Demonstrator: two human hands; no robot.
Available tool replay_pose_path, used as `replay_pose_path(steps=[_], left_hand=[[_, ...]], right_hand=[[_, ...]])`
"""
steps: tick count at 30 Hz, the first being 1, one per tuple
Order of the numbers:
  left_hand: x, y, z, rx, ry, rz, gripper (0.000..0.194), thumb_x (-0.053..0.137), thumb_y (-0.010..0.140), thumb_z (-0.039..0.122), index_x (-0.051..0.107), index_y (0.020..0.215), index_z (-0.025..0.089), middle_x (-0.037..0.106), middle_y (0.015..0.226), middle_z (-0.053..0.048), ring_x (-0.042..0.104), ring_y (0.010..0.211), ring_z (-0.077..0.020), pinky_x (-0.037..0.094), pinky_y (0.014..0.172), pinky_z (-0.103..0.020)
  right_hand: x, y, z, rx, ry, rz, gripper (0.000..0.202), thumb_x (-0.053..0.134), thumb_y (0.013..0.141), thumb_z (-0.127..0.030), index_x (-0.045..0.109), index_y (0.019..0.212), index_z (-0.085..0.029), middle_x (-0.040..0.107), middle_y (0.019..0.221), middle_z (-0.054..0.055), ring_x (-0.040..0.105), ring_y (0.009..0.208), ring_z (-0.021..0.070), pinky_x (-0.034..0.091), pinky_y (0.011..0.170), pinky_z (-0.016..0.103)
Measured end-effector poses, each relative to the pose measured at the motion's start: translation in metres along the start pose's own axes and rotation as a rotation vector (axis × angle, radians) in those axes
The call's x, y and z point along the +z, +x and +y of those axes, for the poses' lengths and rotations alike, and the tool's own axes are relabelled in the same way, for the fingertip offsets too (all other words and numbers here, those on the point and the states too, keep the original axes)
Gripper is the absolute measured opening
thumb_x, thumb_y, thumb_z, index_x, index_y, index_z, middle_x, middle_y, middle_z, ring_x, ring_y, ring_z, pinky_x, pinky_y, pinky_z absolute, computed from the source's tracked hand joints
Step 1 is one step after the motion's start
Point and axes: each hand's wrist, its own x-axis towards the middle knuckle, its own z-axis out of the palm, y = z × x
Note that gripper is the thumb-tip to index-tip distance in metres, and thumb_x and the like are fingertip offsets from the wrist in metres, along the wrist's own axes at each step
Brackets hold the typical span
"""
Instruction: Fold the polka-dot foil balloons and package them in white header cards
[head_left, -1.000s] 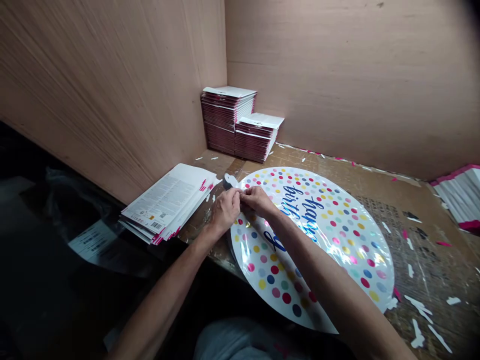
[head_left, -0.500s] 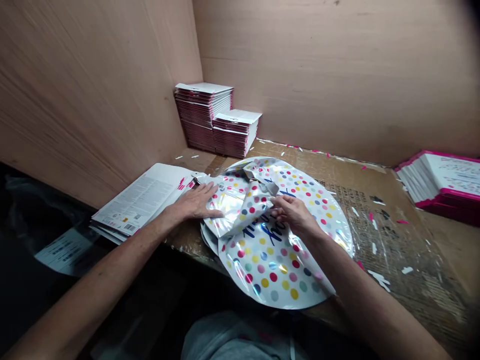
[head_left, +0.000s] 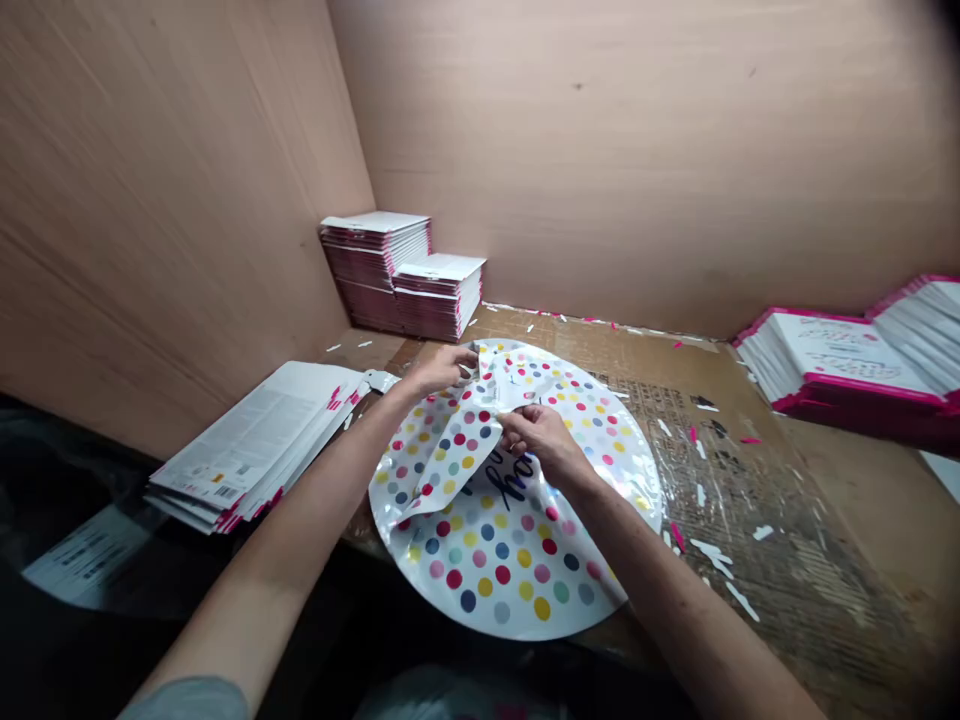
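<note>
A round white foil balloon (head_left: 510, 560) with coloured dots and dark script lies flat on the worn tabletop (head_left: 810, 540). Its left part is folded over toward the middle. My left hand (head_left: 442, 368) pinches the balloon's far edge near the top. My right hand (head_left: 541, 440) grips the edge of the folded flap at the balloon's centre. More flat balloons seem to lie under it, only their rims showing.
A fanned pile of white printed cards (head_left: 247, 450) lies left of the balloon. Two stacks of pink-edged cards (head_left: 409, 275) stand in the back corner. More pink-edged stacks (head_left: 847, 365) sit at the right. Paper scraps (head_left: 712, 550) litter the tabletop. Plywood walls close off the left and the back.
The balloon's left side has been folded further over the middle. My left hand moved from pressing flat on the left edge to pinching the far edge; my right hand shifted onto the flap.
</note>
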Motion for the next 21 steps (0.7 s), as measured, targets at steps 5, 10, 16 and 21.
replay_pose_path(steps=[5, 10, 16, 21], left_hand=[[0.021, 0.065, 0.013, 0.071, 0.055, 0.018, 0.054, 0.051, 0.069, 0.000, 0.067, 0.119, 0.014, 0.069, 0.124, -0.009, 0.063, 0.114, -0.0219, 0.048, 0.100, -0.032], [0.033, 0.042, 0.018, 0.012, 0.131, 0.160, 0.041, 0.043, 0.086, 0.011, 0.060, 0.123, 0.010, 0.057, 0.136, -0.018, 0.054, 0.124, -0.0260, 0.040, 0.106, -0.037], [0.019, -0.132, 0.019, -0.110, 0.144, -0.318, 0.026, 0.049, 0.085, 0.029, 0.060, 0.063, 0.020, 0.062, 0.068, -0.002, 0.059, 0.066, -0.0182, 0.042, 0.061, -0.027], [0.024, -0.258, 0.031, 0.012, -0.283, -1.019, 0.037, 0.064, 0.078, 0.041, 0.051, 0.051, 0.020, 0.049, 0.047, 0.004, 0.044, 0.044, -0.0108, 0.030, 0.044, -0.023]], right_hand=[[-0.012, -0.018, 0.010, 0.029, -0.020, -0.038, 0.024, 0.068, 0.074, -0.033, 0.058, 0.058, -0.018, 0.063, 0.054, 0.002, 0.053, 0.047, 0.0112, 0.042, 0.045, 0.021], [-0.052, -0.032, 0.033, 0.155, -0.056, 0.094, 0.029, 0.067, 0.077, -0.045, 0.063, 0.073, -0.017, 0.065, 0.055, 0.001, 0.048, 0.038, 0.0084, 0.036, 0.037, 0.019], [-0.082, -0.022, 0.045, 0.256, -0.200, 0.086, 0.032, 0.068, 0.079, -0.045, 0.068, 0.075, -0.013, 0.073, 0.069, 0.009, 0.053, 0.041, 0.0075, 0.030, 0.031, 0.015], [-0.070, -0.020, 0.040, 0.209, -0.172, 0.120, 0.026, 0.066, 0.083, -0.038, 0.067, 0.074, -0.013, 0.073, 0.067, 0.009, 0.052, 0.040, 0.0069, 0.032, 0.032, 0.014]])
